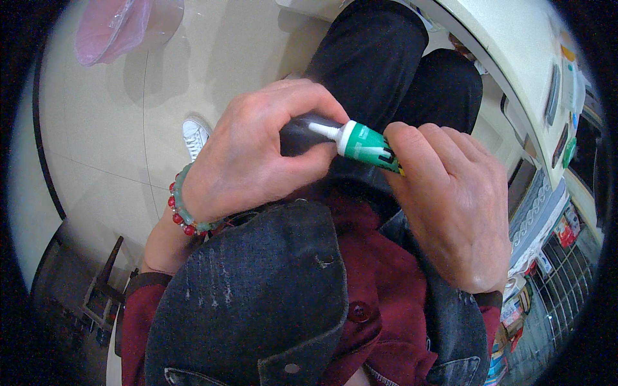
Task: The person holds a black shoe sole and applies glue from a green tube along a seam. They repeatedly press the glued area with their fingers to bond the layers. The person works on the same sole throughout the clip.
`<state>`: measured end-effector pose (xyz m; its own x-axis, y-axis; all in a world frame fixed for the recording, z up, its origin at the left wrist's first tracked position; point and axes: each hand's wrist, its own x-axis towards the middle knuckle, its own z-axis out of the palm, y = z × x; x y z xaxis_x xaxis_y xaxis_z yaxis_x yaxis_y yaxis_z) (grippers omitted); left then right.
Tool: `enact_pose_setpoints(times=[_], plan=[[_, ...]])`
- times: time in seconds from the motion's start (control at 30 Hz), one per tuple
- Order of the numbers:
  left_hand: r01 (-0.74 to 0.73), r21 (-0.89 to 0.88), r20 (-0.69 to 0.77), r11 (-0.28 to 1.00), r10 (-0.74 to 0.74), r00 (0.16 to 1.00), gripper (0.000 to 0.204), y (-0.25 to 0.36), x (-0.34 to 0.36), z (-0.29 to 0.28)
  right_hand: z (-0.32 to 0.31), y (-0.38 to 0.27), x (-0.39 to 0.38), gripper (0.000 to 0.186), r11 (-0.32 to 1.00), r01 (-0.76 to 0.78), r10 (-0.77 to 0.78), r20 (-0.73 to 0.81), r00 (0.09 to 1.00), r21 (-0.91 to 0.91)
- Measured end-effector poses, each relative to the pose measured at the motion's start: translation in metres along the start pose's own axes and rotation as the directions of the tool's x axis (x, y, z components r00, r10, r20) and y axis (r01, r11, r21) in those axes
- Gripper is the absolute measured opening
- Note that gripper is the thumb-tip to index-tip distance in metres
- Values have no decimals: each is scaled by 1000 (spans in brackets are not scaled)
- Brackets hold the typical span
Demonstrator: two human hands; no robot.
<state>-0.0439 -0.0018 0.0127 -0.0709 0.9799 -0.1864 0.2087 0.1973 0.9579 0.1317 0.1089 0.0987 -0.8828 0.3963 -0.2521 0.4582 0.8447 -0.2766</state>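
A small green glue tube point(367, 145) with a tapered white nozzle is held in front of my body, its nozzle pointing left. My right hand point(450, 193) is closed around the tube's body, and the tail end is hidden inside the fingers. At the white collar, the thumb and index fingertips of my left hand point(257, 138) meet the tube from both sides. The nozzle tip reaches into the loop formed by that thumb and finger. A bracelet of green and red beads point(180, 209) circles my left wrist.
To the right is a white desk point(508, 38) with several small items along it. Below stands a wire rack point(563, 289) near assorted packages. A bin with a pink liner point(116, 29) stands on the tiled floor point(96, 122) at upper left. Dark-trousered legs point(373, 58) lie beyond my hands.
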Motion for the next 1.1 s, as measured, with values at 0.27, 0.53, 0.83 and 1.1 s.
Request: enact_pose_setpoints(times=[0.27, 0.53, 0.83, 1.1], plan=[[-2, -8, -11, 1000, 2, 1000, 27, 0, 1, 2, -1, 3, -5, 33, 1000, -21, 21, 33, 999, 8], [-21, 22, -7, 1000, 21, 1000, 27, 1, -1, -1, 1, 3, -8, 34, 999, -27, 28, -27, 999, 44], [-14, 23, -14, 1000, 15, 1000, 25, -2, 0, 0, 11, 16, -16, 28, 975, -74, 70, 28, 997, 210], [18, 1, -12, 1000, -18, 1000, 22, 1, -5, -4, 34, 24, -27, 25, 961, -42, 80, -132, 988, 274]])
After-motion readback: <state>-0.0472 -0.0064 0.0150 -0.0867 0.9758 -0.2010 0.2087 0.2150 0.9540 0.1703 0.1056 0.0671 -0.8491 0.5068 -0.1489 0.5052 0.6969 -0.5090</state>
